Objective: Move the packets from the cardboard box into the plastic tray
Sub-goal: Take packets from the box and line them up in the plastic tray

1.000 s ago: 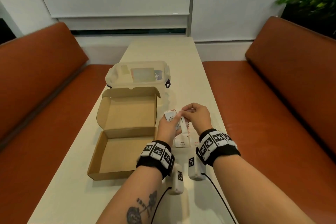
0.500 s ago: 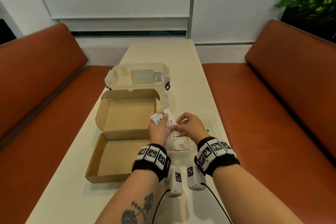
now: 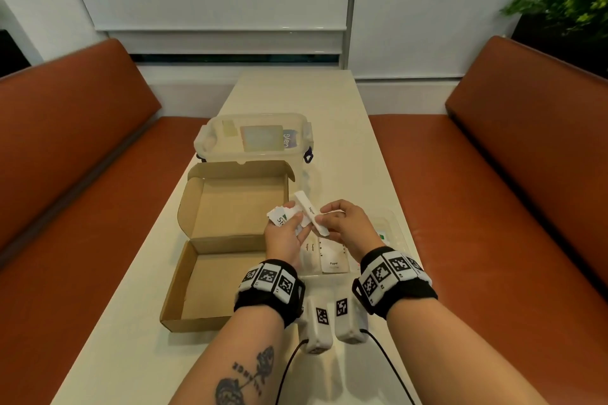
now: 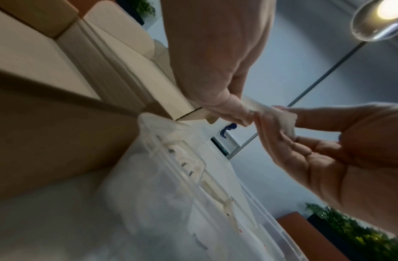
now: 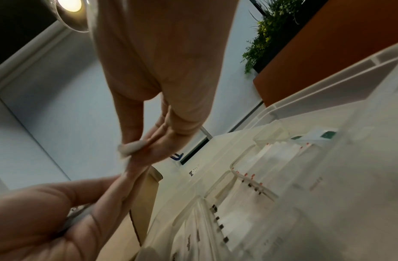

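My left hand holds a bunch of small white packets just above the left end of the clear plastic tray. My right hand pinches one long white stick packet that lies slanted between the two hands. The left wrist view shows the right hand's fingertips on the white packet, and the right wrist view shows the packet's end in the pinch. Several packets lie in the tray's compartments. The open cardboard box on the left shows only bare cardboard inside.
A clear lidded plastic container stands behind the cardboard box. The narrow cream table runs between two orange benches. A green plant is at the far right. Cables trail from the wrist cameras.
Both hands have drifted a little left and down over the tray. The stick packet now stands apart from the bunch in the left hand, pinched by the right.
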Available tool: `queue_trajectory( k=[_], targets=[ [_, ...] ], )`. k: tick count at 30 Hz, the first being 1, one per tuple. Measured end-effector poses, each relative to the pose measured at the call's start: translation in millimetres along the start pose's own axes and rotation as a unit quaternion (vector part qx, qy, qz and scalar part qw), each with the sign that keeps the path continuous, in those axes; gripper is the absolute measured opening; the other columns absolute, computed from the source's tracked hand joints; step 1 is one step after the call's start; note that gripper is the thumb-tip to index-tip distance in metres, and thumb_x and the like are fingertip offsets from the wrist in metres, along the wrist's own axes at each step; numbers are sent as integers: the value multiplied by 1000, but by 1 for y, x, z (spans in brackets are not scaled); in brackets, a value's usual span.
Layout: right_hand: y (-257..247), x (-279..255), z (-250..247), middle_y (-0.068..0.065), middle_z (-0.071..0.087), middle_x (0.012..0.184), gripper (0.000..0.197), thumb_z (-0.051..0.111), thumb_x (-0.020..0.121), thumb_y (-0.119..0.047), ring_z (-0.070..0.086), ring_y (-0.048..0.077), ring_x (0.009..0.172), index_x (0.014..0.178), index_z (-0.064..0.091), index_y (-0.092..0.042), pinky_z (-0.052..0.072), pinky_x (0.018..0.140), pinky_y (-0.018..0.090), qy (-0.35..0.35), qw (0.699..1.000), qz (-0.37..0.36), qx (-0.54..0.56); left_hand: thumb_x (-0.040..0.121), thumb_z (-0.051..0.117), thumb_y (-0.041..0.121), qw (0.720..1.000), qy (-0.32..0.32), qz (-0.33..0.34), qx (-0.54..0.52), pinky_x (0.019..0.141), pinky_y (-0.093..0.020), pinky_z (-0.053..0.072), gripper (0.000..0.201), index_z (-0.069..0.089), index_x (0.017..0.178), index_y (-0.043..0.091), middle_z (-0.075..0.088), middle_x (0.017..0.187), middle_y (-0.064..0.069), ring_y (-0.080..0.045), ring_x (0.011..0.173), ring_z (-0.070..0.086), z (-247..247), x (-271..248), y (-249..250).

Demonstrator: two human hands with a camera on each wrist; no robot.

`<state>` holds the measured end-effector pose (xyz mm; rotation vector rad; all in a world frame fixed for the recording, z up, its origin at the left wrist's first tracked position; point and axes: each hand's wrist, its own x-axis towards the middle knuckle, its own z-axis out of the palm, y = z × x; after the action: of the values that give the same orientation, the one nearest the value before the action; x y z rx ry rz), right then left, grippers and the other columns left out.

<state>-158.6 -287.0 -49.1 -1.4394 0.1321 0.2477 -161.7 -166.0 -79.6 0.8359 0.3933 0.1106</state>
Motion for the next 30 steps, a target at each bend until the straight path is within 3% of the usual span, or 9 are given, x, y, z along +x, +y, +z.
queue_trajectory(
  k=[3,5,9,14,17,24,27,30],
  targets=[
    [1,6,-3,7,62,68,14,69,80,-2,55,15,56,78,57,-9,47,55,22,75,994,-22,-73,90,51,-9,999,21,30,13,62,-25,58,18,57,97,6,63,100,-13,-23,92,65,-3,4,2],
    [3,8,-5,7,60,65,17,72,77,-3,53,16,54,74,57,-9,46,55,23,89,989,-23,-118,90,52,-8,998,31,50,36,61,-23,58,18,57,96,8,63,99,-11,-21,90,65,-7,5,4],
    [10,9,-2,12,63,67,18,72,75,2,58,19,54,75,56,-8,55,58,26,60,974,8,-217,90,52,-8,994,57,70,69,62,-23,59,21,58,101,9,63,99,-9,-24,93,64,-15,9,9],
    [27,11,8,10,63,67,21,70,75,7,60,14,48,73,55,-7,51,47,19,38,959,38,-277,91,52,-6,990,65,79,97,69,-26,59,23,59,102,13,62,108,-11,-25,100,63,-20,9,14],
    [35,12,14,7,61,61,21,69,75,7,57,8,39,71,55,-8,48,42,15,31,949,49,-309,91,52,-5,989,64,84,100,62,-22,58,24,60,98,17,61,110,-13,-25,100,63,-21,6,17],
    [38,15,18,10,60,64,18,66,75,10,59,16,46,81,57,-5,54,48,22,27,936,47,-348,90,54,-4,986,62,89,123,60,-21,56,29,61,90,24,61,111,-14,-26,100,63,-23,2,19],
    [37,12,17,12,62,71,23,68,74,9,60,15,47,89,61,-7,53,45,19,11,934,53,-352,90,53,-4,986,59,88,126,60,-21,56,28,62,92,23,61,111,-12,-24,99,63,-24,1,19],
    [37,10,17,16,64,81,27,70,73,9,63,17,53,91,62,-9,57,52,23,-11,938,66,-340,90,53,-6,986,57,91,129,60,-20,56,27,63,97,19,61,109,-12,-20,94,64,-24,1,18]
  ],
)
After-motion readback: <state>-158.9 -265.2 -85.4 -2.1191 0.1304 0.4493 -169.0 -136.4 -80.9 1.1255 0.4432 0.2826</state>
